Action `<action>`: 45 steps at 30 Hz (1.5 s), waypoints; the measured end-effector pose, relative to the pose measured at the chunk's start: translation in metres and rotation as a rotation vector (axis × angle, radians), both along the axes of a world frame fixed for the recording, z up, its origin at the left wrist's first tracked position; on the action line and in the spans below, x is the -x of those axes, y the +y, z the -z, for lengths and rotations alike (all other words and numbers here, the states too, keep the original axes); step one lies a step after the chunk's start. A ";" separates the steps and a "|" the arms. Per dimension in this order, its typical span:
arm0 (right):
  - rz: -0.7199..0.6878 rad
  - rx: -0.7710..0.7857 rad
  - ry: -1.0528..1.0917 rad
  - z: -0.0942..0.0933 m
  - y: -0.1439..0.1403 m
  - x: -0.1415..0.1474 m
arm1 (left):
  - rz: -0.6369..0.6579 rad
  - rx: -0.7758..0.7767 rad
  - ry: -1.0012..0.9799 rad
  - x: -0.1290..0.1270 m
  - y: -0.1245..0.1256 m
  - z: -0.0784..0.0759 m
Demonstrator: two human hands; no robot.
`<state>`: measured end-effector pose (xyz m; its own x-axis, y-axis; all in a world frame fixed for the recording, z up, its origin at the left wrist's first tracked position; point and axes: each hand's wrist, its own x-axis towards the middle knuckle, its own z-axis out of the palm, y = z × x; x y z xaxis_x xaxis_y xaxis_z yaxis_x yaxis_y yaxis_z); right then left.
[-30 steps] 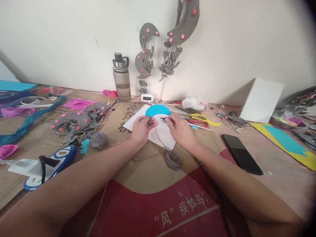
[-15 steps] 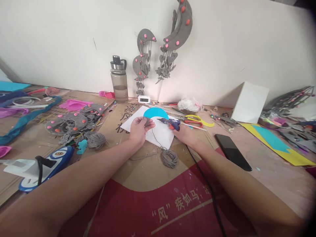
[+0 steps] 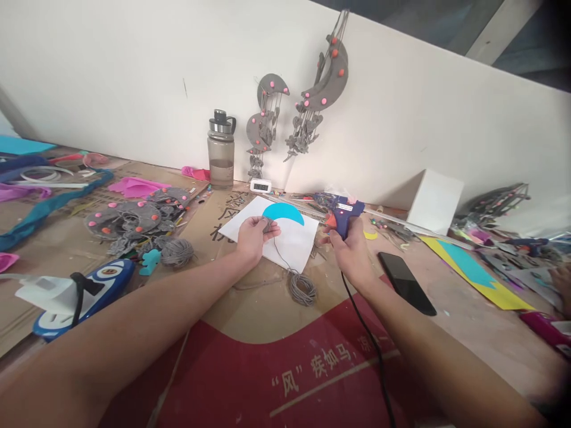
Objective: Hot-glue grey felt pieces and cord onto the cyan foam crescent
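Observation:
My right hand [image 3: 350,244] is closed around the handle of a dark blue hot glue gun [image 3: 342,214] with an orange trigger. The gun's nozzle points left, and a long pale glue stick [image 3: 388,216] extends from its back. My left hand [image 3: 253,241] pinches a small grey piece with yarn [image 3: 267,225], mostly hidden by the fingers. From there a strand runs down to a loose coil of grey yarn [image 3: 302,289] on the cardboard. Just beyond that hand, a bright blue crescent [image 3: 285,213] lies on a sheet of white paper [image 3: 292,246].
A water bottle [image 3: 220,151] and small clock [image 3: 260,185] stand by the wall. Grey crescent mobiles [image 3: 330,83] hang there. A phone [image 3: 405,282] lies right. Grey decorated crescents [image 3: 125,220], a yarn ball [image 3: 176,251] and a blue power strip [image 3: 102,294] are left.
My right hand has lifted the glue gun up and away to the right from above the paper. My left hand still pinches the grey piece in about the same place. The view has tilted slightly.

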<state>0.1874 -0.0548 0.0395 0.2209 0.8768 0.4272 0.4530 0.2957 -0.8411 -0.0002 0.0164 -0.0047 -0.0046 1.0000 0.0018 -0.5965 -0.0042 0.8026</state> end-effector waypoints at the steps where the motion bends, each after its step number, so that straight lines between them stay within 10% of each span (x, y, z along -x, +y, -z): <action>1: -0.063 -0.009 -0.019 -0.002 -0.005 0.004 | 0.004 -0.003 0.005 0.000 0.000 0.000; 10: -0.165 -0.045 -0.514 0.004 -0.005 0.017 | 0.013 0.005 0.019 -0.002 -0.003 0.000; 45: -0.143 0.031 -0.645 0.011 0.000 0.018 | -0.030 -0.043 0.093 -0.003 -0.005 0.001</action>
<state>0.1691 -0.0549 0.0285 -0.1899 0.8926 0.4088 0.8270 0.3699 -0.4235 0.0024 0.0117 -0.0059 -0.0328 0.9984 0.0461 -0.5185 -0.0564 0.8532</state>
